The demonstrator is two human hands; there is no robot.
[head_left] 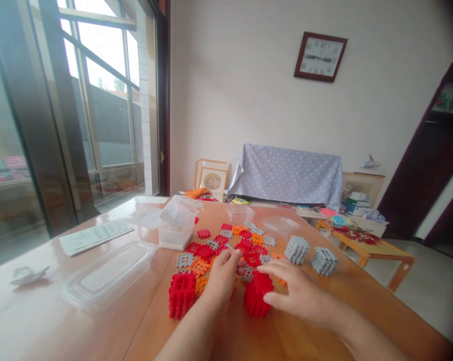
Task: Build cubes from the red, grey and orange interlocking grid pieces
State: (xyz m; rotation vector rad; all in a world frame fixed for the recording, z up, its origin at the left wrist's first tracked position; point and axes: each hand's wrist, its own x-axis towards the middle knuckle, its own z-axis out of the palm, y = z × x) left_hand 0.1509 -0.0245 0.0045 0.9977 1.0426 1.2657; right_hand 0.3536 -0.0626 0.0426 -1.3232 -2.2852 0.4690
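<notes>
My left hand [223,275] pinches a small red waffle tile among a scatter of red, orange and grey waffle tiles [226,245] on the wooden table [324,311]. My right hand [294,291] grips a stack of red tiles [257,295] from the right side, thumb low and fingers over its top. Another red stack [181,294] stands to the left of my left forearm. Two grey stacks [296,249] [324,260] stand farther right.
A clear plastic lid [106,273] lies at the left, a clear box [177,226] with a raised lid behind it, and a printed sheet [94,235] beyond. Crumpled paper [26,275] sits near the left edge. A low table [365,245] stands past the far corner.
</notes>
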